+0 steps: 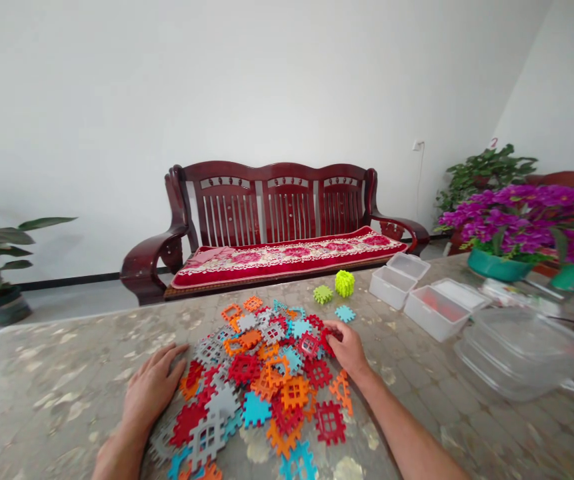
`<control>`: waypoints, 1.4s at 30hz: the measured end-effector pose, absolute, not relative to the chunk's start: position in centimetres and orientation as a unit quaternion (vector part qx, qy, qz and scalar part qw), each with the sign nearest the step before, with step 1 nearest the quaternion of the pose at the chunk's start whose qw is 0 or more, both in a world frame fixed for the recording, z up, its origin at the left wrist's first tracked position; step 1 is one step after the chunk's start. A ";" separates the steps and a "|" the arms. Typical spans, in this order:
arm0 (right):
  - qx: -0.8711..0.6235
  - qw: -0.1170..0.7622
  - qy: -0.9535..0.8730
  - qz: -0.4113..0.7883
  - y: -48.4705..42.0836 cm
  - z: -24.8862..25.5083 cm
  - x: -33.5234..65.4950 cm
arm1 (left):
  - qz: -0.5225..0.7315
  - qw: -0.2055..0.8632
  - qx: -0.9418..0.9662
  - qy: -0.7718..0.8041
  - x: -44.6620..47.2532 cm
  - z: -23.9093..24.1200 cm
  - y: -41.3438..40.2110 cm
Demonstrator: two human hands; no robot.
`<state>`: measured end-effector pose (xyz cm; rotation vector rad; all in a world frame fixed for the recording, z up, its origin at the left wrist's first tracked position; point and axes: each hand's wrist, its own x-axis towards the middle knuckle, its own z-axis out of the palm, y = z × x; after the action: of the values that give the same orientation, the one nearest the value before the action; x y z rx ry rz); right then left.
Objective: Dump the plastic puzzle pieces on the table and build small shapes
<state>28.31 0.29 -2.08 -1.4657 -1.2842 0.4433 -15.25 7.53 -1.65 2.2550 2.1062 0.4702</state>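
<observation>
A pile of interlocking plastic building tiles (244, 367) in red, grey, orange and blue spreads over the table in front of me. My left hand (153, 383) lies flat on the tabletop at the pile's left edge, fingers stretched out, holding nothing. At the right edge, my right hand (347, 347) pinches a red tile (326, 340) between thumb and fingers; part of that tile is hidden by the hand. Behind the pile sit a yellow-green cube (345, 283) built of tiles, a flat green tile piece (323, 294) and a loose light-blue tile (345, 313).
Two clear plastic boxes with raised lids (394, 285) (437, 313) stand at the right, the nearer with something reddish inside. Beside them lies a large transparent container (524, 353). Purple flowers in a teal pot (499, 265) stand behind. A wooden bench (287, 207) is beyond the table (67, 373).
</observation>
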 end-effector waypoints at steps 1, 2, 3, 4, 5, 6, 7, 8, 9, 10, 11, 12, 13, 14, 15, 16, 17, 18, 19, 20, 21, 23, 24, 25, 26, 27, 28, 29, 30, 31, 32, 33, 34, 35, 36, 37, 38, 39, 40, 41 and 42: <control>-0.613 0.542 -0.542 0.191 0.2 -2.0 28.3 | 0.152 0.010 0.722 0.675 -15.3 -1.7 7.6; -0.609 0.543 -0.544 0.196 0.2 -1.9 28.3 | 0.154 0.010 0.722 0.674 -15.3 -1.8 7.6; -0.605 0.543 -0.546 0.201 0.1 -1.8 28.2 | 0.156 0.009 0.722 0.674 -15.3 -1.9 7.7; -0.604 0.543 -0.547 0.204 0.0 -1.6 28.2 | 0.158 0.008 0.721 0.675 -15.4 -2.0 7.7; -0.604 0.543 -0.547 0.204 -0.1 -1.5 28.1 | 0.159 0.007 0.720 0.676 -15.4 -2.0 7.7; -0.605 0.541 -0.549 0.201 -0.2 -1.4 28.1 | 0.159 0.006 0.719 0.677 -15.3 -2.0 7.7; -0.608 0.539 -0.550 0.192 -0.2 -1.3 28.1 | 0.157 0.005 0.718 0.678 -15.3 -1.9 7.6; -0.612 0.537 -0.553 0.178 -0.2 -1.2 28.1 | 0.154 0.005 0.717 0.679 -15.3 -1.8 7.6; -0.615 0.534 -0.557 0.162 -0.2 -1.1 28.1 | 0.150 0.004 0.717 0.680 -15.2 -1.7 7.5; -0.618 0.528 -0.564 0.146 0.0 -1.0 28.1 | 0.145 0.004 0.718 0.680 -15.1 -1.6 7.5; -0.620 0.518 -0.573 0.133 0.2 -0.9 28.1 | 0.141 0.003 0.719 0.680 -15.1 -1.5 7.4; -0.623 0.506 -0.584 0.123 0.5 -0.8 28.0 | 0.138 0.003 0.720 0.680 -15.0 -1.4 7.4; -0.626 0.491 -0.594 0.115 0.8 -0.6 27.9 | 0.136 0.001 0.721 0.680 -14.9 -1.3 7.3; -0.631 0.473 -0.604 0.109 1.2 -0.4 27.8 | 0.136 0.000 0.721 0.679 -14.9 -1.3 7.3; -0.638 0.455 -0.613 0.101 1.5 -0.2 27.6 | 0.137 -0.001 0.721 0.679 -14.9 -1.2 7.3; -0.646 0.435 -0.621 0.093 1.9 0.0 27.4 | 0.137 -0.001 0.721 0.680 -14.8 -1.2 7.3; -0.654 0.414 -0.628 0.083 2.2 0.2 27.2 | 0.137 0.000 0.721 0.680 -14.8 -1.1 7.3; -0.663 0.392 -0.633 0.075 2.4 0.5 27.0 | 0.137 0.001 0.721 0.680 -14.8 -1.1 7.3; -0.672 0.372 -0.637 0.070 2.6 0.7 26.8 | 0.137 0.003 0.721 0.679 -14.7 -1.0 7.3; -0.680 0.354 -0.638 0.068 2.8 0.9 26.6 | 0.136 0.007 0.721 0.679 -14.7 -1.0 7.3; -0.689 0.341 -0.636 0.069 2.9 1.0 26.5 | 0.136 0.009 0.721 0.679 -14.7 -0.9 7.3; -0.703 0.330 -0.625 0.077 3.0 1.2 26.3 | 0.136 0.010 0.720 0.681 -14.6 -0.9 7.2; -0.707 0.333 -0.618 0.084 3.0 1.2 26.2 | 0.136 0.007 0.718 0.682 -14.6 -0.9 7.2; -0.710 0.339 -0.610 0.093 3.0 1.1 26.2 | 0.137 0.004 0.717 0.683 -14.6 -0.9 7.2; -0.710 0.347 -0.604 0.103 3.1 1.0 26.2 | 0.139 0.001 0.717 0.683 -14.6 -1.0 7.2; -0.709 0.358 -0.598 0.112 3.1 0.9 26.2 | 0.141 0.000 0.717 0.683 -14.6 -1.0 7.2; -0.706 0.369 -0.592 0.122 3.2 0.8 26.2 | 0.143 -0.001 0.717 0.682 -14.6 -1.0 7.2; -0.700 0.382 -0.588 0.133 3.2 0.7 26.2 | 0.144 -0.001 0.717 0.682 -14.6 -1.1 7.3; -0.692 0.399 -0.583 0.148 3.3 0.7 26.2 | 0.144 -0.001 0.718 0.682 -14.6 -1.1 7.3; -0.679 0.420 -0.577 0.171 3.4 0.8 26.3 | 0.142 -0.001 0.718 0.681 -14.7 -1.2 7.4; -0.663 0.446 -0.567 0.200 3.5 0.9 26.4 | 0.139 -0.001 0.720 0.680 -14.7 -1.2 7.4; -0.643 0.477 -0.552 0.232 3.5 1.1 26.6 | 0.135 -0.001 0.721 0.680 -14.8 -1.3 7.5; -0.623 0.509 -0.531 0.265 3.6 1.3 26.9 | 0.130 0.000 0.722 0.679 -14.8 -1.3 7.5; -0.608 0.540 -0.503 0.292 3.6 1.5 27.4 | 0.126 0.000 0.722 0.680 -14.9 -1.3 7.6; -0.599 0.569 -0.471 0.309 3.6 1.6 28.0 | 0.123 -0.001 0.722 0.681 -14.9 -1.4 7.6; -0.599 0.593 -0.439 0.312 3.6 1.7 28.8 | 0.121 -0.001 0.720 0.683 -14.9 -1.4 7.6; -0.606 0.611 -0.410 0.303 3.5 1.8 29.7 | 0.121 -0.001 0.719 0.684 -15.0 -1.4 7.7; -0.618 0.623 -0.386 0.285 3.5 1.7 30.8 | 0.121 -0.001 0.719 0.685 -15.0 -1.5 7.7; -0.632 0.630 -0.371 0.256 3.4 1.6 31.9 | 0.123 0.000 0.719 0.685 -15.0 -1.6 7.7; -0.642 0.633 -0.363 0.236 3.4 1.4 33.0 | 0.125 0.000 0.719 0.683 -15.0 -1.7 7.8; -0.648 0.633 -0.360 0.222 3.4 1.1 34.1 | 0.127 0.000 0.720 0.682 -15.1 -1.8 7.8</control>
<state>34.10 3.38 1.12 -1.4825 -0.8223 0.5074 -15.10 7.82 -1.79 2.2624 2.1435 0.3982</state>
